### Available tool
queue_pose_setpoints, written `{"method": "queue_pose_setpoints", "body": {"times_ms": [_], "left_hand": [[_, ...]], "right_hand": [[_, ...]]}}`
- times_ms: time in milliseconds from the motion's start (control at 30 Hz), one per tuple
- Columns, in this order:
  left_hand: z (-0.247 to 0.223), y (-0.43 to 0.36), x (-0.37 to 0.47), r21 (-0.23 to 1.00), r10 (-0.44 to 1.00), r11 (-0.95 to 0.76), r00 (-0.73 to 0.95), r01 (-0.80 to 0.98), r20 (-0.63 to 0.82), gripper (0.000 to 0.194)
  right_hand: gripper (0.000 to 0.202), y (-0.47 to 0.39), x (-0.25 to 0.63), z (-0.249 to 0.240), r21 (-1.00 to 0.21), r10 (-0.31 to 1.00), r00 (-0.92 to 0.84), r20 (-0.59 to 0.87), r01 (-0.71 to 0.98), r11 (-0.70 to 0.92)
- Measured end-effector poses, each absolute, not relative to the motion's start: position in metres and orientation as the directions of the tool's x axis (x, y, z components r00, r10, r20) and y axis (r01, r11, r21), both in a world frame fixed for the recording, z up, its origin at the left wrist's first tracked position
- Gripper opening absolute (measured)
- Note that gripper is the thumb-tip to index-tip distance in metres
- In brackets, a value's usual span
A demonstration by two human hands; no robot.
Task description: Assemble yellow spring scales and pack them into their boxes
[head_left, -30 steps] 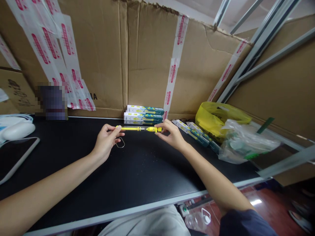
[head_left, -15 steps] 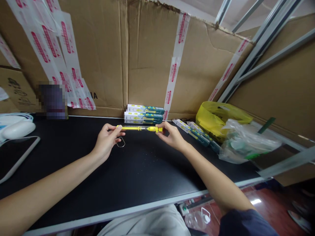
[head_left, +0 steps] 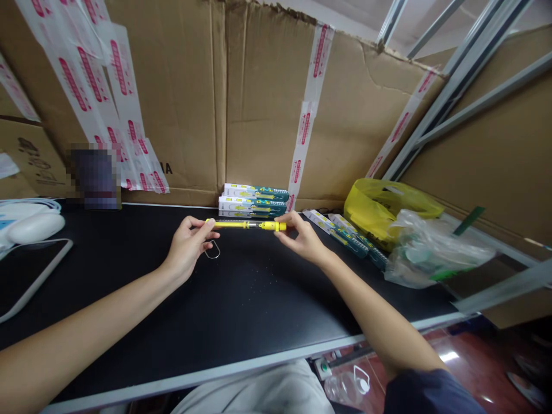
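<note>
A slim yellow stick-shaped tool [head_left: 230, 225] with a short metallic or clear section near its right part lies level between my hands, above the black table. My left hand [head_left: 190, 244] pinches its left end between thumb and fingers. At the other end, the fingers of my right hand [head_left: 302, 236] grip the thicker yellow piece [head_left: 268, 226]. Just below my left fingers shows a thin metal wire loop [head_left: 213, 249]; whether it is joined to the tool I cannot tell. Behind the tool, slim printed boxes [head_left: 253, 199] are stacked against the cardboard.
More slim boxes [head_left: 340, 233] lie at the right, beside a yellow plastic bag [head_left: 371, 207] and a clear plastic bag [head_left: 425, 253]. On the left are a white-edged tablet-like device [head_left: 34, 279] and a white rounded object [head_left: 37, 228]. Metal shelf bars [head_left: 495, 287] border the right side.
Both hands keep their hold on the yellow tool, which stays almost in place. The whole view has shifted very slightly.
</note>
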State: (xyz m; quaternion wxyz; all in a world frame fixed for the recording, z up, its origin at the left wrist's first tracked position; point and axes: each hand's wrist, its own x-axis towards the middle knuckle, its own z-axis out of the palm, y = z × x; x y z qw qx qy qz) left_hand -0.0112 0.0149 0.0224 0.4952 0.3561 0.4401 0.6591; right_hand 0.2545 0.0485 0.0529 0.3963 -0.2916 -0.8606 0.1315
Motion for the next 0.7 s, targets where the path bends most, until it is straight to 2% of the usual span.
{"method": "queue_pose_setpoints", "body": {"times_ms": [300, 433, 700], "left_hand": [[0.0252, 0.0147, -0.0103, 0.928, 0.955, -0.118, -0.296, -0.354, 0.008, 0.033], [0.0257, 0.0148, -0.0106, 0.928, 0.958, -0.109, -0.286, -0.357, 0.003, 0.035], [0.0206, 0.0164, -0.0128, 0.924, 0.969, -0.105, -0.247, -0.369, 0.012, 0.034]], "right_hand": [[0.026, 0.0446, 0.2521, 0.0582, -0.604, 0.671, -0.501, 0.547, 0.319, 0.73], [0.024, 0.0419, 0.2507, 0.0609, -0.658, 0.698, -0.49, 0.522, 0.289, 0.695], [0.024, 0.042, 0.2505, 0.0623, -0.635, 0.684, -0.467, 0.56, 0.288, 0.717]]}}
